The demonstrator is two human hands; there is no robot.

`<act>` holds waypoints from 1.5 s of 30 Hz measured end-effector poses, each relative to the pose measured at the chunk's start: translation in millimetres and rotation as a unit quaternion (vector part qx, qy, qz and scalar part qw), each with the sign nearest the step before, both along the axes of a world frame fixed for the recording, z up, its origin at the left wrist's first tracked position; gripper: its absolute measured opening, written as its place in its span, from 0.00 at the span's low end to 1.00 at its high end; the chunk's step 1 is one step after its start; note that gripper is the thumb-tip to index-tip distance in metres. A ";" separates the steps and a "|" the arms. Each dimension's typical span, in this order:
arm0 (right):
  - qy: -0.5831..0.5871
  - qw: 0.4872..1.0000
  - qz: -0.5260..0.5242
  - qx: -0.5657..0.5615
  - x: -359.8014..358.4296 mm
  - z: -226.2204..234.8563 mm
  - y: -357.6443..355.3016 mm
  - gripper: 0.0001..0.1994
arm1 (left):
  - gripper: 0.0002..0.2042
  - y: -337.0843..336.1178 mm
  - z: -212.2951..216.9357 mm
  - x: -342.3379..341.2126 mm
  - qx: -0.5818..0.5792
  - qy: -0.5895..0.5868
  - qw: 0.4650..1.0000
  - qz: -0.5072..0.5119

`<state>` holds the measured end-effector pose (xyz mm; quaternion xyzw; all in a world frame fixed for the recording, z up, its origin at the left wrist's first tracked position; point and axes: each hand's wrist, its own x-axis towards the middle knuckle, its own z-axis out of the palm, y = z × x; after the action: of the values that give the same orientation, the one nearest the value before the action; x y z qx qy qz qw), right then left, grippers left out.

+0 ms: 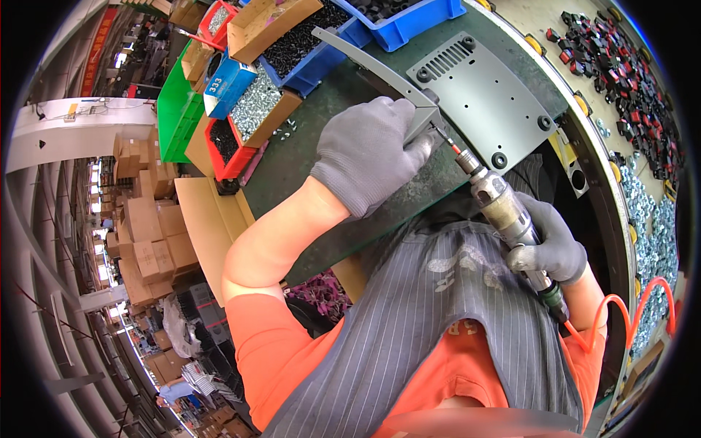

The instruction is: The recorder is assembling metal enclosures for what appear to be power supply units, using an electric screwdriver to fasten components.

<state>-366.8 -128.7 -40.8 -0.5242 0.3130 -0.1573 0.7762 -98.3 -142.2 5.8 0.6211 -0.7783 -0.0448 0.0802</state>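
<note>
Green bench, grey vented panel (485, 91) (corner-held)

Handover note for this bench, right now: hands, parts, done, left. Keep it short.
Left hand: gloved, pressing on the grey metal bracket at its corner.
Right hand: gloved, gripping the pneumatic screwdriver, bit at that corner joint.
Grey panel lies flat on the green bench; screw bins behind the left hand.
Done: parts positioned, bit on the joint.
Left: whether the screw is seated cannot be seen; check the other holes.

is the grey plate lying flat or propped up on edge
Lying flat. The plate shows its whole broad face with vent slots and holes, resting on the green mat. The left hand steadies a bracket at its edge.
</note>
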 end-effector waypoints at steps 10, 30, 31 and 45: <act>0.036 0.999 0.007 -0.001 4.0 18.4 -7.4 0.35 | 0.16 -3.3 0.4 2.8 0.018 -0.035 0.999 -0.020; 0.170 0.975 -0.145 -0.012 -51.9 -0.2 20.4 0.45 | 0.17 3.0 -55.4 330.7 -0.072 0.455 0.802 0.381; 0.174 0.976 -0.134 -0.001 -58.3 -2.8 19.8 0.44 | 0.17 10.4 -60.0 344.6 -0.065 0.464 0.809 0.355; 0.395 0.915 -0.084 -0.027 -167.3 -21.5 -21.2 0.24 | 0.27 50.0 -116.1 362.8 -0.408 0.444 0.703 0.377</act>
<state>-534.1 -149.9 -62.3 -0.5360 0.6324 -0.0102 0.5592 264.5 -92.2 -110.3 0.6776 -0.2954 0.0402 0.6723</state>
